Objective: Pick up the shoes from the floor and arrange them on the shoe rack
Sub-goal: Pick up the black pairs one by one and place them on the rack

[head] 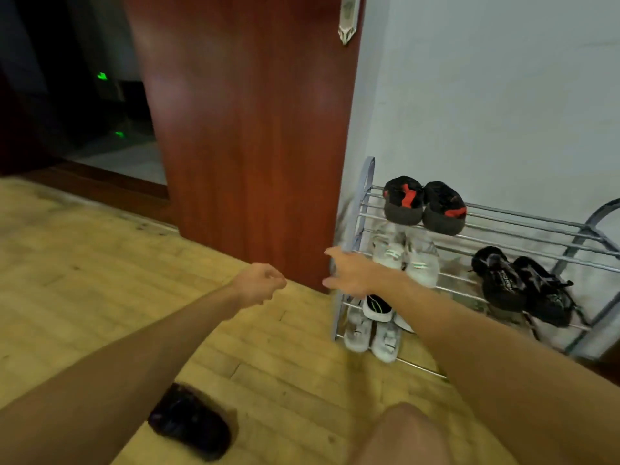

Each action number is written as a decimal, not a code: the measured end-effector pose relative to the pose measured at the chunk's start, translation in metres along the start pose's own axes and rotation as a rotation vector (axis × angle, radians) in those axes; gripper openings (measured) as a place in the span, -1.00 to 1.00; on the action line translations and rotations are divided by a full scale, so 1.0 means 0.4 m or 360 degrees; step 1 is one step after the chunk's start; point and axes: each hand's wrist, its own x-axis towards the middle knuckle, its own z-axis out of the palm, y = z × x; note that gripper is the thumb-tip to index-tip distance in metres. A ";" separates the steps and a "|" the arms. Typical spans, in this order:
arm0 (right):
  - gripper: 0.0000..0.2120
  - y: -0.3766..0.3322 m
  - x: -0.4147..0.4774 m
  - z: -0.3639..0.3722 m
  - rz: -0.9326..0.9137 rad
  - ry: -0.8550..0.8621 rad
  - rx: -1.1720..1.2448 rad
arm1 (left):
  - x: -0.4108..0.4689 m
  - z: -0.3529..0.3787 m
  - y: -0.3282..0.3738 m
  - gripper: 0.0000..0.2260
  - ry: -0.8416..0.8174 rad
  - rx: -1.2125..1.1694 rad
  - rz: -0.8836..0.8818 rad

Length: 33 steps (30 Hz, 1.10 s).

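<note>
One dark, rounded shoe [191, 421] is lying on the wood-plank floor [100, 263]. It's pretty blurry, and sits well off at 7 o'clock from the left hand [260, 283], which is loosely curled and empty. The right hand [349, 273] has its fingers spread, holding nothing, with the shiny metal-bar shoe rack [503, 229] just at its 3 o'clock.

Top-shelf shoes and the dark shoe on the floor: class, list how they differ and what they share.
The top-shelf shoes sit paired on the shoe rack; the dark shoe lies alone on the floor. The top-shelf shoes show red patches; the dark shoe, blurred, shows none. Both are mostly dark.
</note>
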 end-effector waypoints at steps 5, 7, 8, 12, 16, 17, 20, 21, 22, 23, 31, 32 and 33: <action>-0.49 -0.120 0.032 0.223 -0.0099 -0.0233 -0.0184 | -0.117 0.015 -0.309 -0.73 0.0109 -0.0196 -0.0446; -0.54 -0.143 0.040 0.305 -0.0100 -0.0332 -0.0182 | -0.137 0.018 -0.404 -0.71 0.0173 -0.0272 -0.0578; -0.57 -0.146 0.046 0.343 -0.0096 -0.0369 -0.0161 | -0.144 0.023 -0.445 -0.69 0.0192 -0.0301 -0.0637; -0.70 -0.139 0.081 0.472 -0.0082 -0.0445 -0.0024 | -0.163 0.067 -0.584 -0.67 0.0253 -0.0368 -0.0799; -0.76 -0.122 0.107 0.597 -0.0015 -0.0496 0.0241 | -0.181 0.146 -0.711 -0.86 0.0280 -0.0402 -0.0998; -0.74 -0.116 0.114 0.630 0.0012 -0.0505 0.0278 | -0.179 0.168 -0.741 -0.84 0.0270 -0.0424 -0.1053; -0.73 -0.088 0.144 0.717 0.0085 -0.0542 0.0350 | -0.150 0.218 -0.821 -0.75 0.0292 -0.0482 -0.1241; -0.72 -0.076 0.155 0.744 0.0100 -0.0567 0.0365 | -0.135 0.234 -0.846 -0.66 0.0320 -0.0520 -0.1326; -0.71 -0.062 0.167 0.770 0.0104 -0.0604 0.0373 | -0.121 0.251 -0.869 -0.56 0.0356 -0.0575 -0.1423; -0.70 -0.048 0.179 0.796 0.0109 -0.0646 0.0381 | -0.107 0.267 -0.891 -0.47 0.0406 -0.0647 -0.1512; -0.69 0.065 0.255 0.919 0.0230 -0.0786 0.0517 | 0.016 0.365 -0.995 -0.59 0.0754 -0.1117 -0.1930; -0.69 0.074 0.257 0.927 0.0240 -0.0776 0.0566 | 0.027 0.375 -1.002 -0.60 0.0800 -0.1107 -0.1943; -0.70 0.083 0.255 0.935 0.0256 -0.0783 0.0613 | 0.037 0.385 -1.006 -0.61 0.0843 -0.1089 -0.1948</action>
